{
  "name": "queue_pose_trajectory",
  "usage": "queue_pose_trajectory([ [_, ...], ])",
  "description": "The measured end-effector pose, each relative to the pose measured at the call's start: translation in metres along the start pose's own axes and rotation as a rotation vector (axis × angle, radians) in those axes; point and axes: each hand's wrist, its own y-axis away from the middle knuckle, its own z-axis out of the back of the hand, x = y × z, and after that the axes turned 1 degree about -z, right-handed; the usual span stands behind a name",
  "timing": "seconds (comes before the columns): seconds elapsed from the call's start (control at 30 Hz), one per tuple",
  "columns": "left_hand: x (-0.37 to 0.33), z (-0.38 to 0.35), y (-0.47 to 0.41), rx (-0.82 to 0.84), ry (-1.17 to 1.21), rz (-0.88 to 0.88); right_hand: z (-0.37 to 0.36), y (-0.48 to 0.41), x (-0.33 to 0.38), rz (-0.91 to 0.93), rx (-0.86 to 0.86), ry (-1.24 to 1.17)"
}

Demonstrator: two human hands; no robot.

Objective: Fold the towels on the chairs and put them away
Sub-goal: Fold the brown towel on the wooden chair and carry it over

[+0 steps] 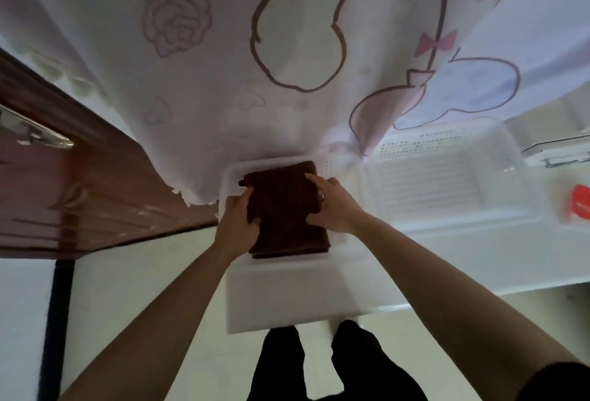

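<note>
Dark trousered legs [319, 365] stand on a pale floor below two bare forearms reaching forward. The left hand [238, 225] curls its fingers [252, 205] round the left edge of a folded brown towel [284, 209], thumb on top; the right hand [335, 209] grips the right edge, fingers [314, 180] spread across the top and thumb lower down. The towel sits in a white plastic basket [233, 173], filling most of its width. A second, perforated white basket [447, 157] lies just beside it on the right, bare inside. A patterned curtain [223, 65] hangs close above, over the first basket's far rim. A wooden door [79, 193] borders the left.
</note>
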Motion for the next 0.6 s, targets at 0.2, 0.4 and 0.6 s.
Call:
queue_pose_trajectory([
  [0.2, 0.015, -0.009, -0.024, 0.223, -0.282, -0.023, -0.021, -0.012, -0.001, -0.128, 0.072, 0.097],
  [0.4, 0.002, 0.017, -0.025, 0.175, -0.555, -0.279, 0.003, 0.000, 0.017, 0.063, 0.068, 0.531],
  [0.6, 0.010, 0.006, -0.042, 0.454, -0.707, -0.330, -0.002, -0.021, 0.015, 0.182, 0.205, 0.797],
])
